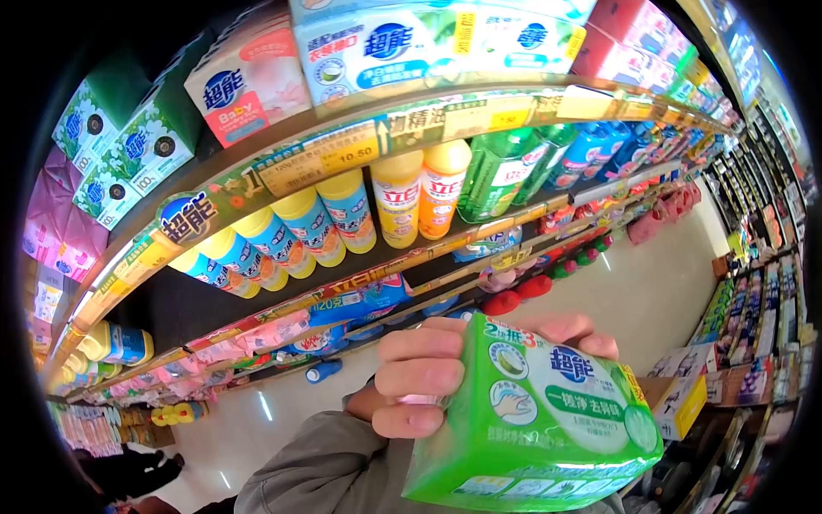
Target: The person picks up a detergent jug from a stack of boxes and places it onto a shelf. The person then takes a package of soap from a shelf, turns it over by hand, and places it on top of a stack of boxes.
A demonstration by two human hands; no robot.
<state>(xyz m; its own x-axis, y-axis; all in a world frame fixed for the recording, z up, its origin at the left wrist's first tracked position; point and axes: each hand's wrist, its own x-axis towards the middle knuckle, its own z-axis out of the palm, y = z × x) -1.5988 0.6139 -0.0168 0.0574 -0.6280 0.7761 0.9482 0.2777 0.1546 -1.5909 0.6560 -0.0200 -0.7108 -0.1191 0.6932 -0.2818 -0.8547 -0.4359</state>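
A green plastic-wrapped pack of laundry soap is held up close in front of me, its printed front tilted toward me. Fingers of my left hand wrap round its left end. More fingers, seemingly of my right hand, curl over its top right edge; the rest of that hand is hidden behind the pack. A grey sleeve shows below and behind the pack.
Boxed soap packs fill the upper shelf. Beneath stand yellow bottles, orange bottles and green bottles. A price-tag rail curves across the front. Pale floor lies beyond; more stocked shelves line the right.
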